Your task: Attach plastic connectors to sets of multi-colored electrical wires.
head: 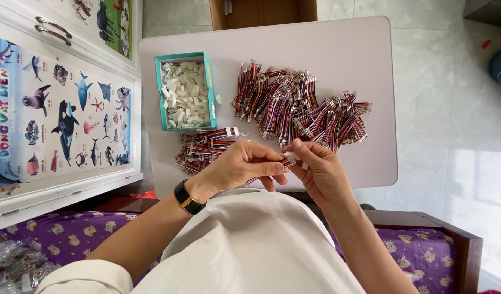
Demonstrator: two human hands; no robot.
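Now a short striped multicolour ribbon cable (286, 161) with small white plastic connector (292, 157) is pinched by left hand (242, 166) & right hand (321, 171) (both closed on it); connector could be mis-seated if tilted.

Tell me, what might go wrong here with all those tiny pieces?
The left hand and right hand pinch one striped wire lead near the table edge; it could drop off. The loose wire pile may tangle. The teal box of white connectors could tip.

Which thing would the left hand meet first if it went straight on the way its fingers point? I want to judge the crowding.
Almost at once the right hand: the left hand points right, and both pinch one striped wire piece between them.
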